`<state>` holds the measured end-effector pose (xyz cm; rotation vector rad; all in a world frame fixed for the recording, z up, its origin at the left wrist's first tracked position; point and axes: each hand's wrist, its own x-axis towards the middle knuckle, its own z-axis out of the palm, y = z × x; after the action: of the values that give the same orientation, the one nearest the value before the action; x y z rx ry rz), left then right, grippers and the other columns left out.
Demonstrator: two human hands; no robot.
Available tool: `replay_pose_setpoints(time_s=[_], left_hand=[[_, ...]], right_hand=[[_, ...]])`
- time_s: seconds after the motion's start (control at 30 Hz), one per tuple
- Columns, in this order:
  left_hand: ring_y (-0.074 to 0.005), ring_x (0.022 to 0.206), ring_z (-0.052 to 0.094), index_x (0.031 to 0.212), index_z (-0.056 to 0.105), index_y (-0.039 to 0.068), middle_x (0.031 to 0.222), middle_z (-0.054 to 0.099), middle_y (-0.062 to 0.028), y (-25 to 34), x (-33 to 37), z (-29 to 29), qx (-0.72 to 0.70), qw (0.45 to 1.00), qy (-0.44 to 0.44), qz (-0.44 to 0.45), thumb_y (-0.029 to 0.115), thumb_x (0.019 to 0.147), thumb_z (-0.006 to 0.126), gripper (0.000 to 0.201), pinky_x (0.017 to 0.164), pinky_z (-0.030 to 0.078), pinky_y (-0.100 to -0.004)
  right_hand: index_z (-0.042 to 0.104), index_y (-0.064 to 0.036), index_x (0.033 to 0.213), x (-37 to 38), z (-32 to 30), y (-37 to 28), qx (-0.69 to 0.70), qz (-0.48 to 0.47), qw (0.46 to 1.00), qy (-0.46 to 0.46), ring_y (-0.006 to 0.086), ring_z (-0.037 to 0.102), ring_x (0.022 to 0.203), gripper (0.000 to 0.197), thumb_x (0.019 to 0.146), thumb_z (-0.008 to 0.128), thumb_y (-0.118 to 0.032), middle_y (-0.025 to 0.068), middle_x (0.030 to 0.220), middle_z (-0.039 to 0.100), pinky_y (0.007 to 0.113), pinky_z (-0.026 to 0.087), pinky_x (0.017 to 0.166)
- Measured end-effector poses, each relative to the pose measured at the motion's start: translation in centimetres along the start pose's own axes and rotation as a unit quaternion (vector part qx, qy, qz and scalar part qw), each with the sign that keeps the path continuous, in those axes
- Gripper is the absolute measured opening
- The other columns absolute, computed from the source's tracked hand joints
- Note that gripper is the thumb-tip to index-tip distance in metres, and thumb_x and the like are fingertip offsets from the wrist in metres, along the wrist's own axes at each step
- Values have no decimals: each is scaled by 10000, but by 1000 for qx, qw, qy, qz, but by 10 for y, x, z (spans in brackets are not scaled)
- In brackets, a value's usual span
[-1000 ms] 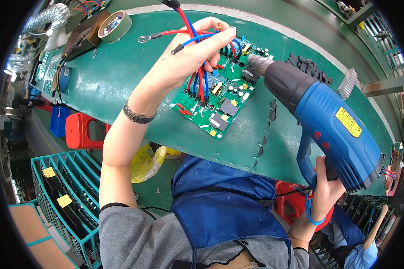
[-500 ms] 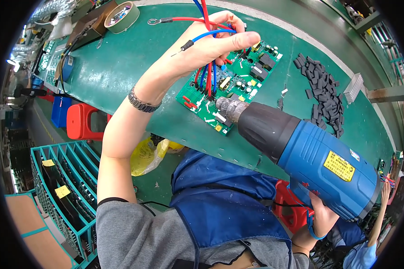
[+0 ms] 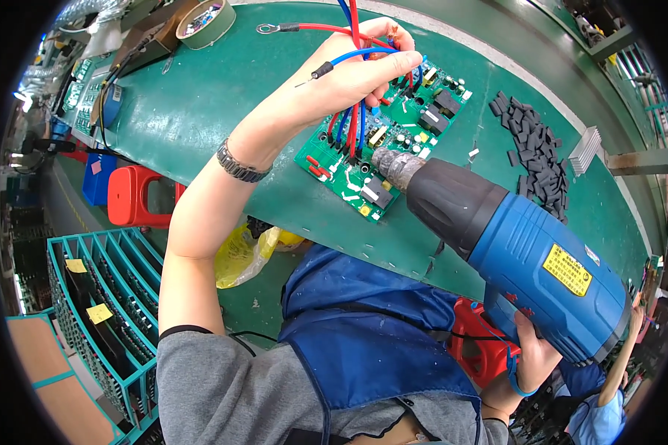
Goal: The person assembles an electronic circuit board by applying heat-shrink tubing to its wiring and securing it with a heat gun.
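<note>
Head view is showing the hands working apart: the left hand [image 3: 343,83] is gripping a bundle of red and blue wires [image 3: 354,133] above a green circuit board [image 3: 332,180], which is lying on the tabletop [image 3: 274,200]. The right hand [image 3: 536,362] is clasping a blue heat gun [image 3: 542,252], whose nozzle [image 3: 398,167] is pointing toward the wires' lower ends. The raised grip is probably holding the wires upright and exposing those ends, while the tabletop is supporting the board.

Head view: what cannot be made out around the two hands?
In the head view:
Red and blue wires: some ends cut off by top edge; middle hidden by left hand.
Right hand: fingers partly hidden by heat gun.
Circuit board: part hidden by the nozzle.
</note>
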<state>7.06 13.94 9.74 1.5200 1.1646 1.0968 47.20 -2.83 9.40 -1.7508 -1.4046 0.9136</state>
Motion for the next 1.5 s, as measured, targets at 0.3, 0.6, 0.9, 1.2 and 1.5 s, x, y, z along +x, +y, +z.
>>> replay_pose_setpoints(time_s=[0.3,0.6,0.9,1.2,1.5], left_hand=[[-57,559,505,1034,548,51,612,517,12,1,1,0,-18,1000,-10,-17,276,944,571,244,514,409,-222],[-35,571,476,1011,507,103,632,467,34,5,0,-3,19,999,-32,-11,332,982,545,235,530,374,-198],[-81,628,527,1057,520,54,652,479,16,10,-1,-4,25,998,-41,-48,321,962,533,283,592,459,-250],[-69,622,516,1056,509,77,657,484,19,9,1,-4,-15,998,-44,-49,313,986,526,247,582,449,-234],[-67,603,471,1055,512,68,636,408,41,12,0,3,-26,997,-4,-75,285,991,531,227,553,429,-217]], right_hand=[[514,65,1240,1,16,-5,38,-122,992,-2,232,612,1006,564,734,762,65,140,1143,624,373,484,927],[513,70,1231,1,10,4,-5,-155,987,29,202,629,900,507,775,732,51,124,1072,635,326,522,814],[518,68,1218,3,11,-3,-47,-171,984,20,186,631,843,485,782,728,48,114,1041,637,306,529,751],[571,55,1125,25,35,-22,46,-99,989,104,160,624,806,385,776,734,48,95,986,648,298,511,731],[591,40,1054,59,36,-37,94,-74,992,49,149,630,817,356,747,768,6,78,949,655,278,511,747]])
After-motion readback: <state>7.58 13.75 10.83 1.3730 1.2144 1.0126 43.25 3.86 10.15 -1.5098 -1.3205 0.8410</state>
